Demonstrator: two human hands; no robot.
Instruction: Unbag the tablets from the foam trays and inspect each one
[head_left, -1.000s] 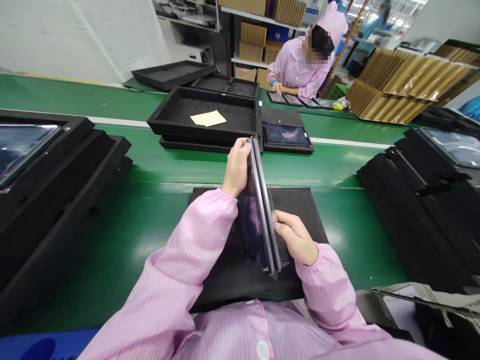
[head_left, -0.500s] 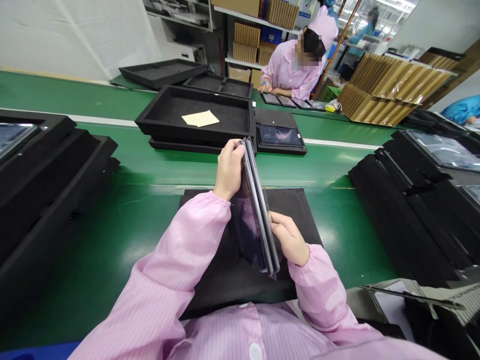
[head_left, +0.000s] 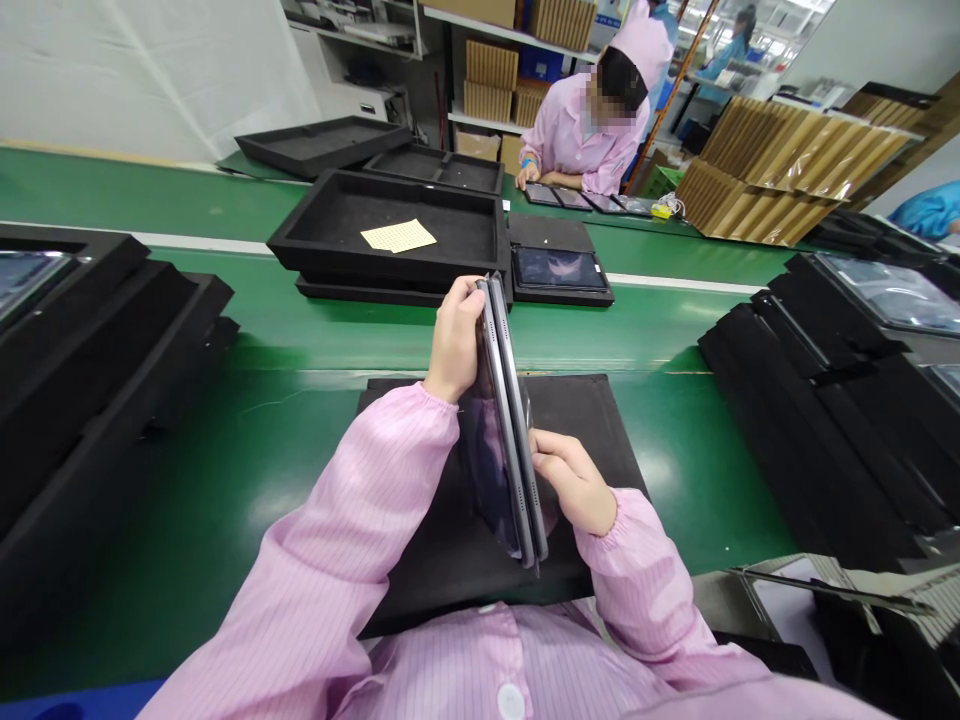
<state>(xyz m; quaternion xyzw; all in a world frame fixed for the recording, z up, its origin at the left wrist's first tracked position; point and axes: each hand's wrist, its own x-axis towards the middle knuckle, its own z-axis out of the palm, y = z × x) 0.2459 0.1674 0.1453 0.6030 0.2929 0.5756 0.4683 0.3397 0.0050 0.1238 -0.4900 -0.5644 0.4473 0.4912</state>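
Two slim grey tablets [head_left: 514, 420] stand on edge face to back, tilted, above a black foam mat [head_left: 570, 410] on the bench. My left hand [head_left: 455, 335] is closed around their upper end, thumb on the near edge. A dark glossy screen [head_left: 484, 450] faces left. On the right side, my right hand [head_left: 574, 480] is closed in a pinch against the back of the right-hand tablet. Clear film [head_left: 527, 405] shows along that side by the fingertips; how much of it they grip is partly hidden.
A black foam tray [head_left: 450, 205] holding a yellow label sheet [head_left: 399, 236] lies ahead, beside a boxed tablet [head_left: 559, 268]. Stacked black trays stand left [head_left: 105, 370] and right [head_left: 817, 420]. Across the bench a co-worker [head_left: 589, 130] handles several tablets near cardboard dividers [head_left: 787, 170].
The lower end of the two tablets has swung slightly left and toward me. My right hand has shifted a little left with them; my left hand keeps its hold.
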